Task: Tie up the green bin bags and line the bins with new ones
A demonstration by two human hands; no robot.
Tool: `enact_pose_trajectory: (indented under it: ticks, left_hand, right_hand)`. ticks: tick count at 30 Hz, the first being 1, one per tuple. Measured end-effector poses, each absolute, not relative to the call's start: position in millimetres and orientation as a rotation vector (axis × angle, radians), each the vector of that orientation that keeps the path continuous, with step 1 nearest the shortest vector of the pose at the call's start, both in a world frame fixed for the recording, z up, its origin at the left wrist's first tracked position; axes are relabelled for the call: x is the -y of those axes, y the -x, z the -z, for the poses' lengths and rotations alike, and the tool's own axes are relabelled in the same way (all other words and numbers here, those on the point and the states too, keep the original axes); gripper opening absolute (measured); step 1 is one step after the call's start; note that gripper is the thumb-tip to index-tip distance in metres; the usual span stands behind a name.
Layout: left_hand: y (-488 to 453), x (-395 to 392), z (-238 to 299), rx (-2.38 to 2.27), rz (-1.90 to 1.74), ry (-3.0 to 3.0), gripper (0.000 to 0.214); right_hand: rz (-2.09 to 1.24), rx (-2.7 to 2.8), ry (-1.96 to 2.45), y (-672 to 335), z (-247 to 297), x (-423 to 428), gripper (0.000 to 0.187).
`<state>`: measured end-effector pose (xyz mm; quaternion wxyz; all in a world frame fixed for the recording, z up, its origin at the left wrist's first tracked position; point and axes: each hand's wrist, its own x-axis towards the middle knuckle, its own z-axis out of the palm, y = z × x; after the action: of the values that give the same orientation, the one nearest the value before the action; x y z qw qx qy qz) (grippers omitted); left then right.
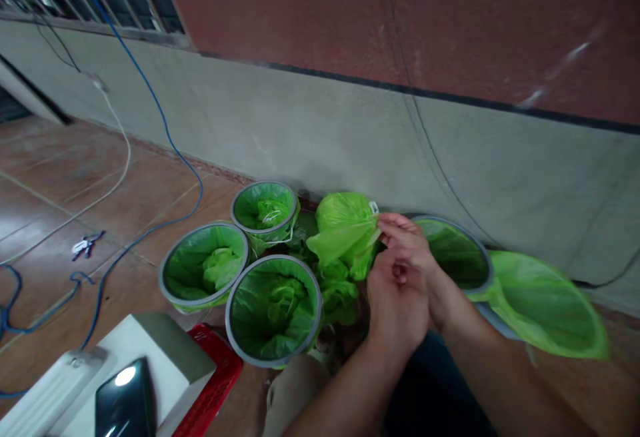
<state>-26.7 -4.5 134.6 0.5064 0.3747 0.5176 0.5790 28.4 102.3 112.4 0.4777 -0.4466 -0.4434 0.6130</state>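
Here | right hand (407,240) pinching green bag (345,220) | left hand (400,304) just beside, grip unclear | three lined bins (274,362) leftward

I can't make out what the left hand (400,300) grips, just right of the bag (345,220). Farther right of it, the right hand (409,240) hides some of a bin (463,254). Lower left, the bottom edge cuts off the phone (125,400).
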Motion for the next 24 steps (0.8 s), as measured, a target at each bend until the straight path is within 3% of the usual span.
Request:
enact_pose_trajectory:
  ticks: [7, 13, 15, 19, 24]
  left_hand:
    - [38, 6, -139, -1.418, -1.533, -0.883, 0.035]
    - [47, 8, -156, -1.486, -1.603, -1.660, 0.068]
    - [41, 14, -163, -1.374, -1.494, -1.884, 0.061]
    - [24, 34, -174, -1.203, -1.254, -2.021, 0.014]
    - [12, 65, -192, -1.055, -1.127, -1.798, 0.029]
  right_hand:
    - [-1.169, 1.053, 0.971, -60, -169, -93, 0.016]
    - [-1.261, 1.303, 1.111, -102, -220, -40, 0.019]
    - [-1.371, 1.360, 1.126, -113, -237, -17, 0.023]
    - [-1.370, 1.357, 1.124, -141, -264, 18, 0.029]
    - [-0.963, 1.099, 1.188, -188, -264, 60, 0.039]
